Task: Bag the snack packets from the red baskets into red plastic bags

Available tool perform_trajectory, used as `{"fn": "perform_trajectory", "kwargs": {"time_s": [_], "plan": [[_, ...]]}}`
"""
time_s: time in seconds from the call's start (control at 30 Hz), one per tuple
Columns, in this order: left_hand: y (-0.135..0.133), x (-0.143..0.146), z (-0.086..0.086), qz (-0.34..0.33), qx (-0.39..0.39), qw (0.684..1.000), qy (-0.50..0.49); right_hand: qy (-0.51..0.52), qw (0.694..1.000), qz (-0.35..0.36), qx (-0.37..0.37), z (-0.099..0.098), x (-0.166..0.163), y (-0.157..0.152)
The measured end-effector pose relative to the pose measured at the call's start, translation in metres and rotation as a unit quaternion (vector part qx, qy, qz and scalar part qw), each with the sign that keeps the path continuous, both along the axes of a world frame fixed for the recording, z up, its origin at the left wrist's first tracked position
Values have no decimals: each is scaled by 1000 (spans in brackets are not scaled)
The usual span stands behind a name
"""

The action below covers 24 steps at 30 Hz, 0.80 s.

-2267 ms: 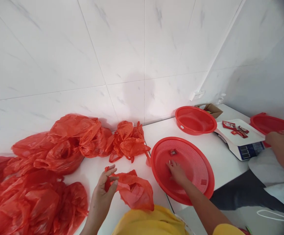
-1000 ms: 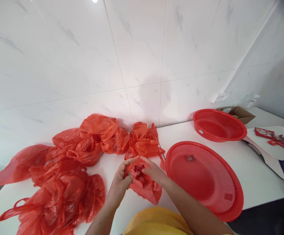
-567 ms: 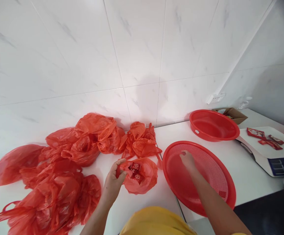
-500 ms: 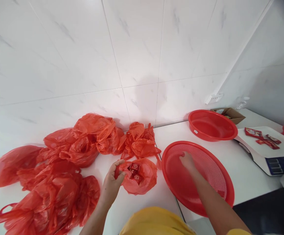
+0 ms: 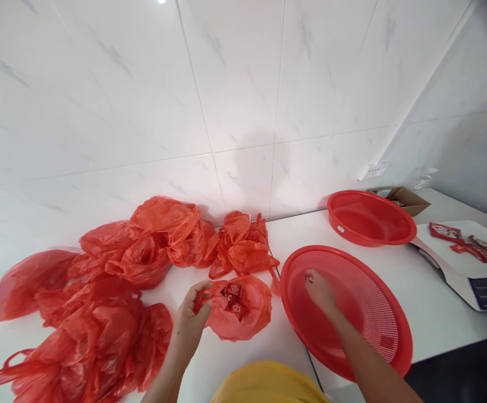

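Note:
My left hand (image 5: pixel 193 316) pinches the rim of a thin red plastic bag (image 5: pixel 254 319), which lies open on the white table. Small dark red wrapped packets (image 5: pixel 233 299) rest in the bag, white print on them. My right hand (image 5: pixel 322 291) reaches into a round red mesh basket (image 5: pixel 344 254) and its fingers are closed. A tiny dark and pale thing shows at those fingertips, too small to name. In the basket's lower right, a small red patch (image 5: pixel 388 341) shows against the mesh; what it is I cannot tell.
Knotted and crumpled red plastic bags (image 5: pixel 101 330) heap up on the left and along the wall. Behind the basket stands a red basin (image 5: pixel 369 215), with a cardboard box (image 5: pixel 411 200) beyond it. Red packets (image 5: pixel 474 243) lie on a white scale (image 5: pixel 453 263) at the right.
Inside the basket, my right hand has shifted slightly towards me, and a small thing now shows at its fingertips. My left hand keeps hold of the bag's rim. The view has shifted slightly.

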<state>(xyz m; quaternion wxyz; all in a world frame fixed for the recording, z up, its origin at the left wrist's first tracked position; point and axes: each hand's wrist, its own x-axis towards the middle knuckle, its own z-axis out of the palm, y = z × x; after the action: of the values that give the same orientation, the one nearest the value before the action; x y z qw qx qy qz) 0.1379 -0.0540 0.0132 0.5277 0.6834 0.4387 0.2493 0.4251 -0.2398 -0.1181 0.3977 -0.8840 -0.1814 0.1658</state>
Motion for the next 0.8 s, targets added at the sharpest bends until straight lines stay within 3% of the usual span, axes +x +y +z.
{"fn": "perform_trajectory", "kwargs": {"time_s": [0.23, 0.33, 0.43, 0.53, 0.6, 0.8], "plan": [[7, -1, -6, -8, -19, 1000, -10, -44, 975, 85, 200, 106, -59, 30], [6, -1, -3, -5, -23, 999, -24, -95, 942, 125, 297, 133, -96, 41], [4, -2, 1, 0, -31, 999, -20, -96, 915, 215, 326, 134, -129, 54], [3, -4, 3, 7, -20, 1000, -23, -64, 907, 350, 226, 118, -149, 67], [2, -7, 2, 13, -9, 1000, -26, -59, 903, 401, 141, 105, -152, 69], [4, -13, -4, 16, -32, 999, -37, -128, 922, 359, 62, 79, -135, 49]]}}
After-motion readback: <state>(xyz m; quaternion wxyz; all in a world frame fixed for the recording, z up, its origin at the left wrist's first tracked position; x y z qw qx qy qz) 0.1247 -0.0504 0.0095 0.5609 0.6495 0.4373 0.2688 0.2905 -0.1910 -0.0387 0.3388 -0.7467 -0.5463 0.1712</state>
